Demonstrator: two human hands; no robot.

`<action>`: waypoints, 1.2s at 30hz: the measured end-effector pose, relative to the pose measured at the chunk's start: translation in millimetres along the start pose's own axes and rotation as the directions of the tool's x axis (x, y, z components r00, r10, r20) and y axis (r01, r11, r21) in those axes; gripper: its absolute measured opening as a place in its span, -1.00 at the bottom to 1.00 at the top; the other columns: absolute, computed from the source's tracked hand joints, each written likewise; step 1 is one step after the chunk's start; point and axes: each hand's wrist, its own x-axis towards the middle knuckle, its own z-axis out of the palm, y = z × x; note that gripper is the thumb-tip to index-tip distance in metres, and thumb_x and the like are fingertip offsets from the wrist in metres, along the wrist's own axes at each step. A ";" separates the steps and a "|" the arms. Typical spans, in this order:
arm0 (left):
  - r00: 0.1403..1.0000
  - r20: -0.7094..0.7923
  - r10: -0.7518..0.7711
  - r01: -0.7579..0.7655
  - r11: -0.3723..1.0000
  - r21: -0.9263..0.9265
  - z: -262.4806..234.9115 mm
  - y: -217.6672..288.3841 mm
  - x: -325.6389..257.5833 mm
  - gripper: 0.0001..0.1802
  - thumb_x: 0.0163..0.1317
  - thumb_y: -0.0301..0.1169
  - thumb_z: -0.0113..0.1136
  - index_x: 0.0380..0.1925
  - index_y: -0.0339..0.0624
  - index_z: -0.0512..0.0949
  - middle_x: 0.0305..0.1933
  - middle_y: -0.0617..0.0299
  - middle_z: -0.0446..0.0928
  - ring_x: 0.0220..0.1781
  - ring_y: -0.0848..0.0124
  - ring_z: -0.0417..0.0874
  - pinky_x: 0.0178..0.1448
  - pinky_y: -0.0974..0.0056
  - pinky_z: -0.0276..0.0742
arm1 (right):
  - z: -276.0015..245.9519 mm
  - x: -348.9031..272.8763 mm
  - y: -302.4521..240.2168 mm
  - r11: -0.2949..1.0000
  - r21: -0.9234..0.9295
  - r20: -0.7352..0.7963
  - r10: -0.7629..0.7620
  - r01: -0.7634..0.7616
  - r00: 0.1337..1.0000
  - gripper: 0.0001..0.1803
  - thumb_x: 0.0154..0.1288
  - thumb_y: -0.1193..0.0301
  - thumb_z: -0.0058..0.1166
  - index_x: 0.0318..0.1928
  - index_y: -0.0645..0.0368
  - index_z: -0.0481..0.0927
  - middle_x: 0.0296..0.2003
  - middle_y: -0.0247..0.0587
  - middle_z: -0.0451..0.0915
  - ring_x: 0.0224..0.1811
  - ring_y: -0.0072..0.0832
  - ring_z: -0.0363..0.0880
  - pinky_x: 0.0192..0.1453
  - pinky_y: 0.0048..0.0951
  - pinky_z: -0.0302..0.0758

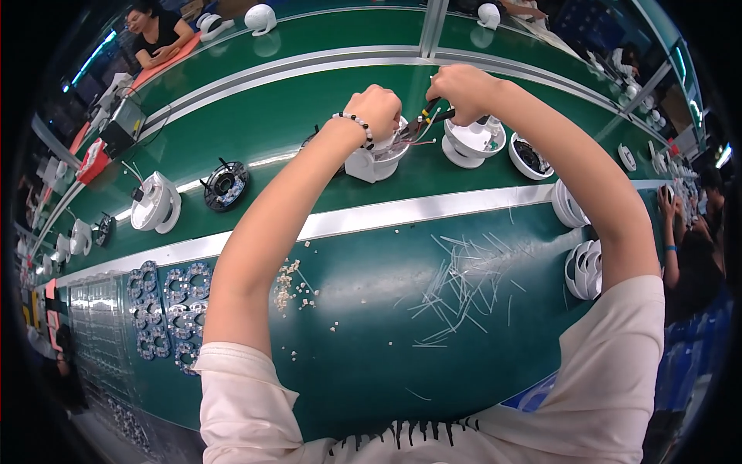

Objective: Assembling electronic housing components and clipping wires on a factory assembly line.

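My right hand (465, 89) is wrapped round the handles of a pair of pliers (423, 118) with black and yellow grips. The jaws point left, toward thin red and white wires (421, 142) at a white plastic housing (376, 165) on the green conveyor belt. Over that housing, my left hand (376, 110) is closed, with a beaded bracelet at the wrist. Its fingertips and whatever they pinch are hidden behind the hand. Just right of the wires stands another white housing (468, 151), and beyond it a white bowl-shaped part (530, 158) with dark insides.
Thin clear strips (464, 282) and small cream connectors (287, 290) lie scattered on the green bench (363, 363). Blue circuit boards (176, 309) sit at left, white rings (583, 269) at right. More housings (157, 203) and a round black part (226, 186) stand on the belt. A person (158, 35) sits across.
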 end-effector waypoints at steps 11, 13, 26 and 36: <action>0.994 -0.046 0.102 -0.100 0.994 0.044 7.1 18.5 12.2 -0.96 -0.10 -0.42 0.19 -0.57 -0.10 0.56 -0.30 0.20 0.50 -0.09 0.27 0.46 -0.11 0.20 0.45 | 6.5 -25.0 11.7 0.997 0.014 0.003 0.082 -0.082 0.997 -0.66 -0.40 0.46 0.19 -0.40 0.13 0.57 -0.52 -0.21 0.50 -0.33 -0.25 0.46 -0.26 -0.30 0.44; 0.993 -0.049 0.109 -0.107 0.993 0.046 8.6 22.0 15.2 -0.96 -0.10 -0.43 0.19 -0.57 -0.10 0.56 -0.29 0.20 0.50 -0.09 0.27 0.45 -0.11 0.20 0.46 | 6.7 -28.5 10.6 0.996 0.022 -0.006 0.084 -0.084 0.996 -0.67 -0.40 0.46 0.19 -0.41 0.13 0.57 -0.53 -0.20 0.50 -0.34 -0.24 0.47 -0.27 -0.30 0.44; 0.743 -0.657 0.127 -0.442 0.830 -0.340 -19.4 47.3 -52.0 -0.94 -0.06 -0.38 0.20 -0.59 -0.09 0.57 -0.63 0.23 0.46 -0.55 0.27 0.47 -0.39 0.23 0.35 | -15.4 -81.3 53.6 0.941 -0.035 -0.357 0.304 -0.337 0.883 -0.69 -0.33 0.41 0.18 -0.39 0.14 0.57 -0.48 -0.17 0.52 -0.32 -0.21 0.48 -0.25 -0.28 0.43; 0.789 -0.608 -0.083 -0.121 0.951 -0.286 35.9 -5.3 -43.5 -0.65 -0.08 -0.45 0.18 -0.20 -0.21 0.45 -0.30 0.10 0.51 -0.28 0.17 0.53 -0.21 0.24 0.46 | -85.7 -126.9 -3.1 0.919 0.352 -0.804 0.393 -0.176 0.446 -0.64 -0.21 0.50 0.19 -0.25 0.24 0.54 -0.37 -0.16 0.56 -0.40 -0.42 0.51 -0.28 -0.53 0.42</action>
